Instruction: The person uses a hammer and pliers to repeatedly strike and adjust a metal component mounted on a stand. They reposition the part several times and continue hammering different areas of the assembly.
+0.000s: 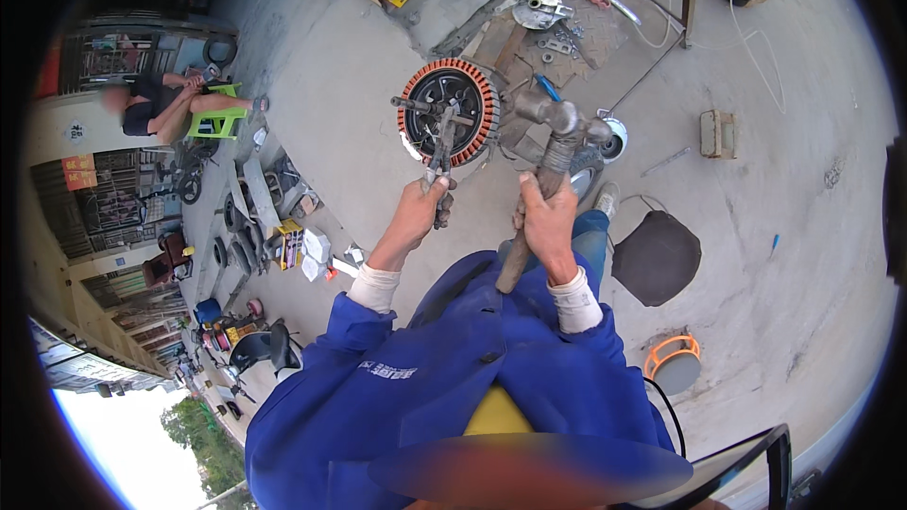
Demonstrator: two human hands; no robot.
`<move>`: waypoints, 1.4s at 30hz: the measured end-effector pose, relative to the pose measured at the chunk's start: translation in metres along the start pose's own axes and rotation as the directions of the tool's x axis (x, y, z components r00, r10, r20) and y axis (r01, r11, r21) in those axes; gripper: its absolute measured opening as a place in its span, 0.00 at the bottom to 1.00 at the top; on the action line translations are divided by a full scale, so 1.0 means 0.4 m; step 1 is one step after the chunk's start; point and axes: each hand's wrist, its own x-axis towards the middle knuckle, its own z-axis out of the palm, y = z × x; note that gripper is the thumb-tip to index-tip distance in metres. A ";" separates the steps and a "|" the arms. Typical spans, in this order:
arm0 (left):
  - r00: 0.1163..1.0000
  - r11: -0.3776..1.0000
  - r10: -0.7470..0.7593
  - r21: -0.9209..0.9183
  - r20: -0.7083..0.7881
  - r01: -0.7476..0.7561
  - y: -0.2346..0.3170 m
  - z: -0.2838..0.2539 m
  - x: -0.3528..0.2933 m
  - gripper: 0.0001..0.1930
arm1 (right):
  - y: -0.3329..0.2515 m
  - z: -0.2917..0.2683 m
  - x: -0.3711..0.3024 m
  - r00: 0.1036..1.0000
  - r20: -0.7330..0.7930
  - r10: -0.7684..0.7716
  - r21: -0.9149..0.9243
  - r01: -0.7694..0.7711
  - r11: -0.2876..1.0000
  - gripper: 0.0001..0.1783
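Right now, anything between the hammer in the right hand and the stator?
Nothing visible in the gap between the hammer, held in the right hand, and the right rim of the stator. Near its centre, the pliers in the left hand overlap its face; whether they touch, I can't tell.

Soft, diffuse daylight evenly brightens the concrete floor [794,255], leaving only faint shadows. The sky [99,430] at lower left is blown out to white. The ball-peen hammer [556,157] looks reasonably sharp; a seated person's head [114,99] is smudged. Fisheye distortion bends the shopfronts [104,203], and black vignetting rings the view.
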 end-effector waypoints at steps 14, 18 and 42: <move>0.989 0.996 0.051 -0.086 0.136 -0.039 -0.138 0.010 -0.139 0.19 | 0.004 -0.082 -0.071 0.999 0.011 -0.038 -0.194 0.039 0.980 0.06; 0.984 0.990 0.109 -0.107 0.137 -0.095 -0.167 -0.012 -0.200 0.16 | -0.007 -0.082 -0.078 0.992 0.057 -0.115 -0.099 0.120 0.988 0.06; 0.983 0.951 0.184 -0.255 0.014 -0.175 -0.323 -0.110 -0.260 0.17 | 0.049 0.007 -0.182 0.985 0.017 -0.172 -0.139 0.172 0.975 0.12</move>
